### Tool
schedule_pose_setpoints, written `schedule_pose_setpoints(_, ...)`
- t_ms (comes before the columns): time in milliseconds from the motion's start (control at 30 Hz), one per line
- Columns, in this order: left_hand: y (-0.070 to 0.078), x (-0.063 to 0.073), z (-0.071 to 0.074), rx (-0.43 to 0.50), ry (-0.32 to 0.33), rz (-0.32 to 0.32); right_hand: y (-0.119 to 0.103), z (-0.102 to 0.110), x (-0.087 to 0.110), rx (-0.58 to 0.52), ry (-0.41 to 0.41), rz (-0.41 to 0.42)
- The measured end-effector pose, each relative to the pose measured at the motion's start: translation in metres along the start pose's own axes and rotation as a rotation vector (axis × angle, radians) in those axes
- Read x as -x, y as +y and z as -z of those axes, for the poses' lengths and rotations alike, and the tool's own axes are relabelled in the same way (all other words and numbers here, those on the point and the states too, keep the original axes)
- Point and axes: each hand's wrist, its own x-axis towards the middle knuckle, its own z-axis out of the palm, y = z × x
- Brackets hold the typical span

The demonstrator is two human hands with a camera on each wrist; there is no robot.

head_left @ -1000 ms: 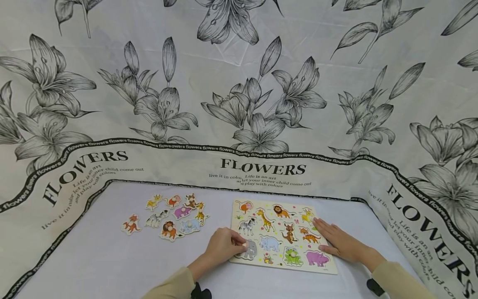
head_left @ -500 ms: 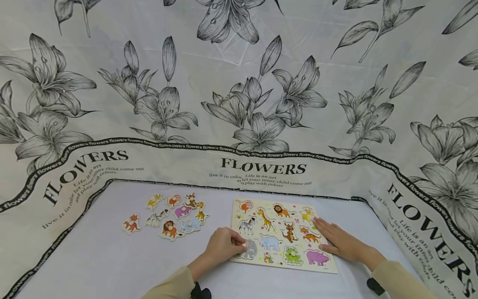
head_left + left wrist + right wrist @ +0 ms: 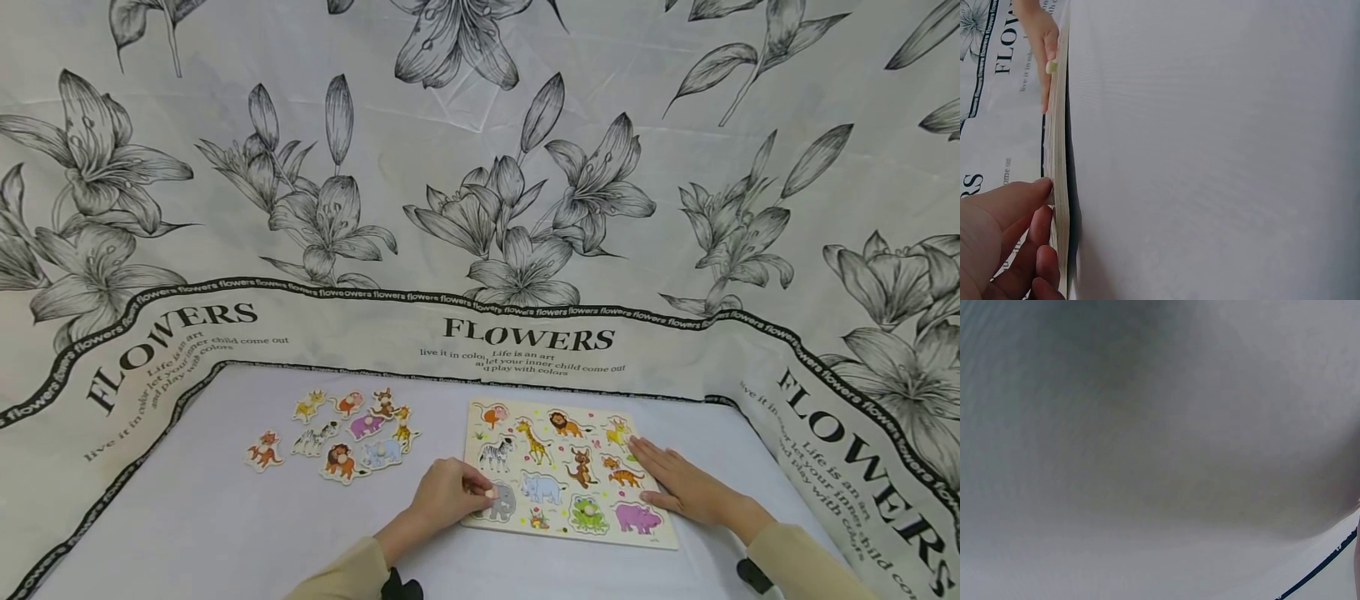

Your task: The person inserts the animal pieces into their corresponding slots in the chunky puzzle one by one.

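Note:
A wooden animal puzzle board (image 3: 555, 535) lies on the white cloth. At its lower left corner, my left hand (image 3: 444, 495) pinches the small knob of a grey elephant puzzle piece (image 3: 504, 503), which lies over the matching picture. My right hand (image 3: 693, 487) rests along the board's right edge, fingers straight. A frog piece (image 3: 587, 518) with a knob sits in the bottom row. In the left wrist view, my left hand (image 3: 1013, 234) is at the board's side edge (image 3: 1060, 156), thumb and finger together. The right wrist view shows mostly blurred cloth.
Left of the board lies a loose group of animal pieces, among them a zebra (image 3: 313, 438), a lion (image 3: 341, 461), a purple hippo (image 3: 367, 426) and a blue rhino (image 3: 382, 452). A tiger piece (image 3: 264, 451) lies apart. Flower-printed fabric (image 3: 525, 350) rises behind.
The elephant piece has shifted and turned very slightly under my left hand, which keeps its pinch on the knob. My right hand and the loose pieces have stayed in place.

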Motion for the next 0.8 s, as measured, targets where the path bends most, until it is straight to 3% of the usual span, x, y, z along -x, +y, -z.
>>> schedule_pose_setpoints(500, -0.009, 0.001, 0.009, 0.068, -0.038, 0.022, 0.001, -0.001, 0.000, -0.018, 0.004, 0.006)
schedule_pose_setpoints(800, -0.012, 0.002, 0.026, 0.055, -0.013, 0.023, 0.002, -0.002, -0.001, -0.027, -0.022, -0.020)
